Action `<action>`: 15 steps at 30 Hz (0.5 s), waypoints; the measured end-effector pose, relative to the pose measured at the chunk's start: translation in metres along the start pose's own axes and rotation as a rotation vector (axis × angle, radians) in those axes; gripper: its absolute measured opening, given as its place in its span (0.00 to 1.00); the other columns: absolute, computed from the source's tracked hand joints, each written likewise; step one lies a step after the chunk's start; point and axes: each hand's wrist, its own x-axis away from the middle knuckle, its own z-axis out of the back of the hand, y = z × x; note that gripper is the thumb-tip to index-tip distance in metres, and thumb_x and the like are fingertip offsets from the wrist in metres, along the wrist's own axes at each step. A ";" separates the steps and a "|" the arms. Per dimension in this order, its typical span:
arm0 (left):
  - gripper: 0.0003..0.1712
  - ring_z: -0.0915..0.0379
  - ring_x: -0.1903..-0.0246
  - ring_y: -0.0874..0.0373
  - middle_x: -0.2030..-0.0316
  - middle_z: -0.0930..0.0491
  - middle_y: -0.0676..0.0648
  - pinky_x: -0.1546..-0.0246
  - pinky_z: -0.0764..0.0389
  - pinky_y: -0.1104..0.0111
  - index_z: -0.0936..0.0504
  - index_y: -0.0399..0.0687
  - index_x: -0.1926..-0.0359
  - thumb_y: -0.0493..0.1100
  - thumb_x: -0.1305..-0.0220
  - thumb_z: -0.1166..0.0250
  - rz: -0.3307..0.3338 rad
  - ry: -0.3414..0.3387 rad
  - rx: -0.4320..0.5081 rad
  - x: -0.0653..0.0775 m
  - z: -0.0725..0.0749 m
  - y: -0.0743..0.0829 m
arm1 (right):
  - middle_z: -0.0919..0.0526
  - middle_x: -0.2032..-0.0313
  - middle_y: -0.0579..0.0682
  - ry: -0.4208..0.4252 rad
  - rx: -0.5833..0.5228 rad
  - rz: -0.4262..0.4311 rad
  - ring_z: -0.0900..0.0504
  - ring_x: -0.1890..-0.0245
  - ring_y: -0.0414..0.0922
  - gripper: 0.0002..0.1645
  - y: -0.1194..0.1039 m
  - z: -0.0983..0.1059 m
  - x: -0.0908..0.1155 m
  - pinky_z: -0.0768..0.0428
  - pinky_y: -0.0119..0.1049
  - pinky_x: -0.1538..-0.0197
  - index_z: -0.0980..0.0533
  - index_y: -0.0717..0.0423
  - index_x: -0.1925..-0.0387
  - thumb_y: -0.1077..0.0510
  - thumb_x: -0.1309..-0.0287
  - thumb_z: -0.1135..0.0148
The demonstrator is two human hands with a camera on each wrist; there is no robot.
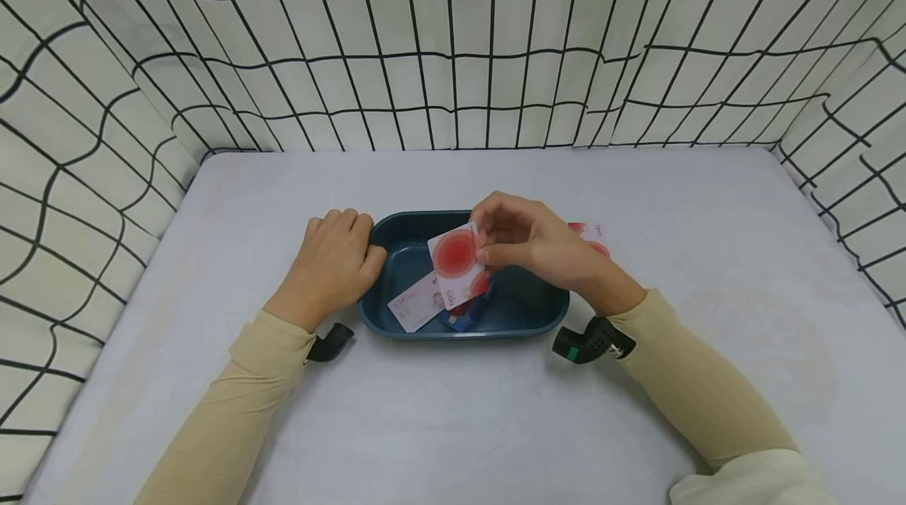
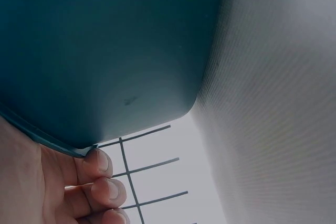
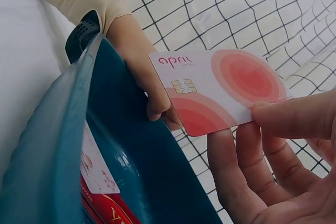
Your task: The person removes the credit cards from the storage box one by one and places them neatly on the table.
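My right hand (image 1: 538, 241) pinches a white and red chip card (image 1: 454, 257) between thumb and fingertips, over the dark blue basin (image 1: 527, 332). In the right wrist view the card (image 3: 194, 98) shows its gold chip and the printed word "april". My left hand (image 1: 333, 265) grips the basin's left end, thumb over the rim and fingers curled outside it; the left wrist view shows the fingertips (image 2: 107, 190) at the rim. Inside the basin lie a pale pink card (image 1: 414, 304) and a blue card (image 1: 463, 320), partly hidden. A red card (image 3: 105, 205) lies there too.
Another red and white card (image 1: 593, 234) lies on the white table (image 1: 460, 418) right of the basin, partly covered by my right hand. A dark grid (image 1: 453, 57) over pale walls surrounds the table at the back and both sides.
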 end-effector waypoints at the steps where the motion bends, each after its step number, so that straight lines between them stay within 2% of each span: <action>1: 0.13 0.36 0.71 0.46 0.74 0.31 0.44 0.65 0.39 0.57 0.28 0.39 0.69 0.44 0.36 0.51 0.002 -0.002 0.001 0.000 0.000 0.000 | 0.20 0.61 0.52 0.007 -0.003 -0.004 0.18 0.60 0.48 0.18 -0.001 0.000 0.001 0.13 0.39 0.54 0.27 0.59 0.47 0.69 0.37 0.38; 7: 0.12 0.36 0.70 0.46 0.74 0.31 0.44 0.65 0.38 0.56 0.28 0.39 0.69 0.44 0.37 0.51 0.005 -0.003 0.003 0.000 0.000 0.000 | 0.20 0.60 0.51 0.027 -0.015 -0.010 0.18 0.60 0.48 0.19 -0.007 0.001 0.003 0.13 0.39 0.55 0.28 0.58 0.45 0.69 0.37 0.39; 15: 0.12 0.35 0.70 0.47 0.74 0.31 0.44 0.65 0.39 0.56 0.28 0.40 0.70 0.43 0.37 0.51 0.001 -0.001 0.008 0.000 0.001 0.000 | 0.22 0.60 0.49 0.057 0.001 0.014 0.18 0.62 0.46 0.21 -0.010 0.002 0.006 0.13 0.37 0.57 0.31 0.62 0.43 0.71 0.37 0.41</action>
